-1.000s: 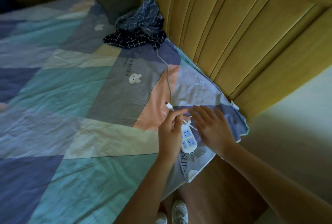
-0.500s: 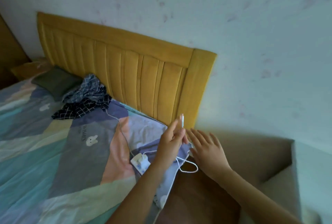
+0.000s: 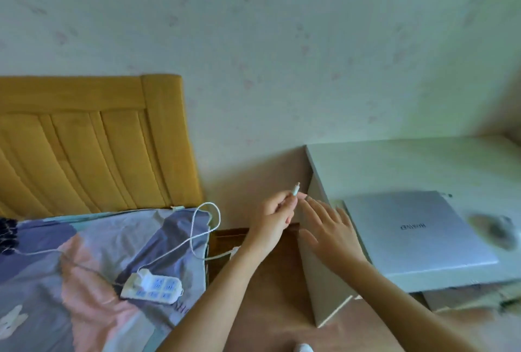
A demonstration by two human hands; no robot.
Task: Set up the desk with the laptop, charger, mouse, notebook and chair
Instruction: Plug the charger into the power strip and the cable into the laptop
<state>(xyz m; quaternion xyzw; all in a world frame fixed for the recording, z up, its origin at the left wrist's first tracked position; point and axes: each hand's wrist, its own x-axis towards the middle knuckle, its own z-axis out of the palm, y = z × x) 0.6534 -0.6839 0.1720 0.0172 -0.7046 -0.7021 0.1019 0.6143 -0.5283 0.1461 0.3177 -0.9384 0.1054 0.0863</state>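
Note:
My left hand (image 3: pixel 275 214) pinches the plug end of the white charger cable (image 3: pixel 203 226), tip pointing up near the desk's left edge. The cable loops back over the bed to a white charger brick plugged into a power strip (image 3: pixel 153 286) lying on the bedsheet. My right hand (image 3: pixel 328 231) hovers beside the left, fingers spread, holding nothing. A closed silver laptop (image 3: pixel 417 233) lies on the white desk (image 3: pixel 394 165). A blurred mouse (image 3: pixel 494 230) sits at the laptop's right.
The bed with a patchwork sheet (image 3: pixel 93 264) and a yellow padded headboard (image 3: pixel 84 148) fills the left. A narrow strip of wooden floor (image 3: pixel 270 295) separates bed and desk. Dark checked cloth (image 3: pixel 7 234) lies at the far left. The wall stands close behind.
The view has swung right from the bed to the desk. My left hand has carried the cable's plug end from over the bed toward the desk; the right hand moved along with it.

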